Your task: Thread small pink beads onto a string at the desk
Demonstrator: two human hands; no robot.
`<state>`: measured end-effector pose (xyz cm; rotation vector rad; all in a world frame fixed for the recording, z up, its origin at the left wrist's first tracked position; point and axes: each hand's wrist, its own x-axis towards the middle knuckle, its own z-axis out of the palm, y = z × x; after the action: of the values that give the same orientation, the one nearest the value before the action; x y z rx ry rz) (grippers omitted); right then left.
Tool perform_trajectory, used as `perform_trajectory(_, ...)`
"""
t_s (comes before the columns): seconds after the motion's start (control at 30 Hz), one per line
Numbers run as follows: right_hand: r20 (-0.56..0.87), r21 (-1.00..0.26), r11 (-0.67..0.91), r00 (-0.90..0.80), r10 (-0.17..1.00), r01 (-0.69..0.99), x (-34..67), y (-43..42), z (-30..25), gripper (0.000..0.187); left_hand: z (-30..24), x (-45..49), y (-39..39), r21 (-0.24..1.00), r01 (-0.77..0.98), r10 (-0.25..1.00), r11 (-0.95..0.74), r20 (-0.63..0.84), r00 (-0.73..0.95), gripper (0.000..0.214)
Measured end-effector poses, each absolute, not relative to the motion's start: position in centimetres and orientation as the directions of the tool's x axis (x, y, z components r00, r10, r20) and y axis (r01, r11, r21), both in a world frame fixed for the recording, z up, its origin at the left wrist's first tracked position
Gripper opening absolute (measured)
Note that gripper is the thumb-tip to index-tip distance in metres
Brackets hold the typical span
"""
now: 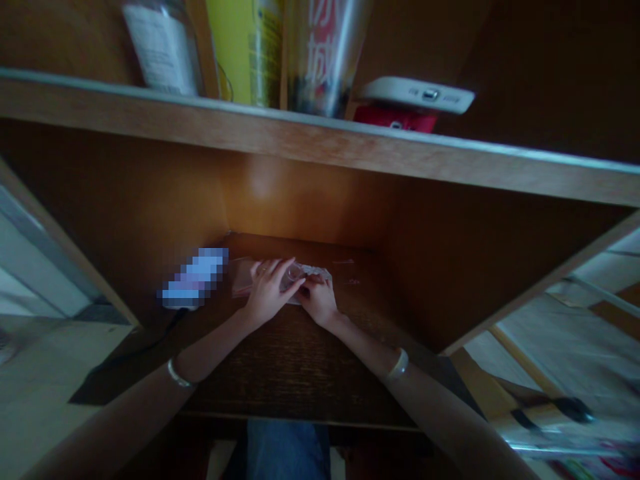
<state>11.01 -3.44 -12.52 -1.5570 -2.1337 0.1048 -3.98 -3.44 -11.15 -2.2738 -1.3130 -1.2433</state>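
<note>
Left hand (270,293) closed, gripping a clear plastic packet (245,279), right hand (319,300) pinching its edge, near the tabletop's (300,373) back edge, blurred object (194,278) just left.

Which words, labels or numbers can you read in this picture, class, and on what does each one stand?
"协" and "城" (apparently): large white characters on the silver cylindrical container.
Label on the glass jar: too blurred to read.
Print on the yellow package: too blurred to read.
Pixelated item: unreadable.

Dim light, a warm glow on the wooden panel (263,183), shadowed hands (270,293), edges bowed and blurred.
</note>
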Motion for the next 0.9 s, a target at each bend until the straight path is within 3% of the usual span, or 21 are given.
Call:
perform_trajectory(0.2, 0.485, -0.430, 0.391, -0.157, 0.860, 0.814, 11.0, -2.9, -13.0, 0.016, -10.7, -3.7, -4.1, 0.221, 0.758, 0.591, -0.613, 0.765, 0.255, 0.043)
perform_trajectory(0.43, 0.755, -0.576, 0.547, 0.139, 0.640, 0.607, 11.3, -4.2, -11.7, 0.016, -10.7, -3.8, -4.2, 0.199, 0.774, 0.578, -0.601, 0.777, 0.249, 0.042)
perform_trajectory(0.9, 0.699, -0.530, 0.530, -0.013, 0.715, 0.661, 11.1, -4.8, -11.7, 0.024, -10.9, -4.0, -3.9, 0.181, 0.787, 0.605, -0.590, 0.745, 0.282, 0.038)
